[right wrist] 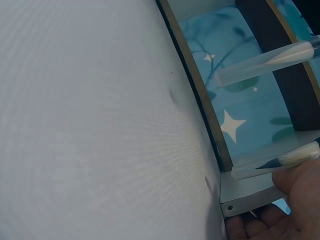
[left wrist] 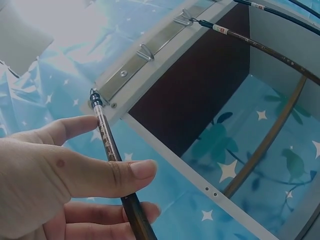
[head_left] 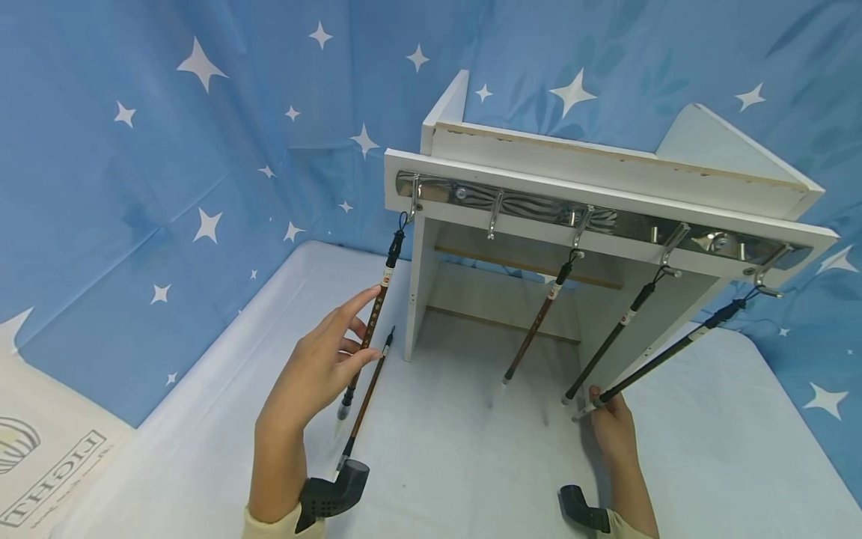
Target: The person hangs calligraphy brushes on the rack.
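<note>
My left hand [head_left: 315, 378] holds a brown calligraphy brush [head_left: 374, 314] between thumb and fingers. The brush's cord loop [head_left: 403, 219] is at the leftmost hook [head_left: 414, 196] of a white shelf rack [head_left: 606, 168]; in the left wrist view the thumb crosses the handle. My right hand [head_left: 616, 430] grips the lower front end of the rack's right side panel [right wrist: 252, 201]. Three more brushes hang from hooks on the right: a reddish-brown brush [head_left: 539, 329], a dark brush [head_left: 609, 344] and another dark brush [head_left: 667, 364] just above the right hand. Clear caps cover tips in the right wrist view.
Another brush [head_left: 370, 393] lies on the white cloth [head_left: 458, 464], beside the held one. The second hook [head_left: 494, 215] bears no brush. A blue star-patterned curtain [head_left: 222, 150] stands behind. At far left is a printed pale sheet [head_left: 60, 449].
</note>
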`<state>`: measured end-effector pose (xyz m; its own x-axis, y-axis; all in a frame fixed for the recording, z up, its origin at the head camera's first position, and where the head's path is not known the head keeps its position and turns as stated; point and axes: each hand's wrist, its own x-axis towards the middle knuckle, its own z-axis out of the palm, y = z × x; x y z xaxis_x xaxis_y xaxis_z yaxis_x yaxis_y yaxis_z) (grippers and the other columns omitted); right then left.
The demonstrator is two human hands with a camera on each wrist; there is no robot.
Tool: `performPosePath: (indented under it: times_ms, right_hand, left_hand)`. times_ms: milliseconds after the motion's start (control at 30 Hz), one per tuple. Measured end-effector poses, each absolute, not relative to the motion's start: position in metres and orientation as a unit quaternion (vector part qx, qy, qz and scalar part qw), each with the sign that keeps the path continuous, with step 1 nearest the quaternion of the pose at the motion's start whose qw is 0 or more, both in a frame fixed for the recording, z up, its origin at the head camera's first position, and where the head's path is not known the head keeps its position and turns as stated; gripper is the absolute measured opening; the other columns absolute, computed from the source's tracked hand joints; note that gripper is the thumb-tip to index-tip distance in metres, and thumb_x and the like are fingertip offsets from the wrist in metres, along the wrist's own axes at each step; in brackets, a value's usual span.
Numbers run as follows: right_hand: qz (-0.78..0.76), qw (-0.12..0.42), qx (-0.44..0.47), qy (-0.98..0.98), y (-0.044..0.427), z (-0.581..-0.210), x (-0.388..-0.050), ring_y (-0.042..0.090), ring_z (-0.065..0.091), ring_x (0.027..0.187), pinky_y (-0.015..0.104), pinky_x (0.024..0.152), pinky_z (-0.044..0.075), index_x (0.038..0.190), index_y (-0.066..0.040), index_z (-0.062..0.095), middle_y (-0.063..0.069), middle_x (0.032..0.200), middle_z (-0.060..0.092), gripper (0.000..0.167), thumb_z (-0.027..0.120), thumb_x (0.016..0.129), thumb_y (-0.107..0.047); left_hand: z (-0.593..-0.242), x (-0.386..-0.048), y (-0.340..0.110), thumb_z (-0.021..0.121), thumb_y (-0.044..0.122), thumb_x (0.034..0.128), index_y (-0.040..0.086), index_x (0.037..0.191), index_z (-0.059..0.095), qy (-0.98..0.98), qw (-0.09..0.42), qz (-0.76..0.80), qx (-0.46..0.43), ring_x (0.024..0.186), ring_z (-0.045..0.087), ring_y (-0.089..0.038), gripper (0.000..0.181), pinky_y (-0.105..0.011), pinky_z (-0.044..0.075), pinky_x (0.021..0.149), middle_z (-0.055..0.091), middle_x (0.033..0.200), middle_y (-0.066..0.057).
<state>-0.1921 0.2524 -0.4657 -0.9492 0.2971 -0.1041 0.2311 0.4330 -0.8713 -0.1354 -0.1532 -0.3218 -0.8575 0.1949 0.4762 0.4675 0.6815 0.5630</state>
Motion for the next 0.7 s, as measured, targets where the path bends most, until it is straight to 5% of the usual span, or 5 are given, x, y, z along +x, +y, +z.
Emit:
performPosePath:
  times_ms: [333, 700]
  right_hand:
    - [0.513, 0.033, -0.160, -0.843, 0.2522, -0.4663, -0.1916, 0.046, 0.018, 0.134, 0.062, 0.103, 0.020, 0.142, 0.000, 0.025, 0.027, 0.144, 0.026, 0.063, 0.037, 0.096, -0.041]
    - [0.510, 0.032, -0.157, -0.845, 0.2531, -0.4662, -0.1927, 0.044, 0.014, 0.136, 0.062, 0.104, 0.017, 0.146, -0.008, 0.019, 0.023, 0.147, 0.022, 0.063, 0.037, 0.095, -0.042]
  left_hand:
    - [-0.3219, -0.1349, -0.1526, 0.070, 0.007, 0.0781, 0.029, 0.143, 0.025, -0.898, 0.188, -0.353, -0.182, 0.079, 0.066, -0.015, 0.082, -0.027, 0.054, 0.069, 0.053, 0.096, -0.003]
    - [-0.3225, -0.1367, -0.1507, 0.071, 0.007, 0.0767, 0.027, 0.142, 0.026, -0.898, 0.212, -0.336, -0.186, 0.078, 0.066, -0.016, 0.082, -0.026, 0.054, 0.066, 0.053, 0.094, -0.004]
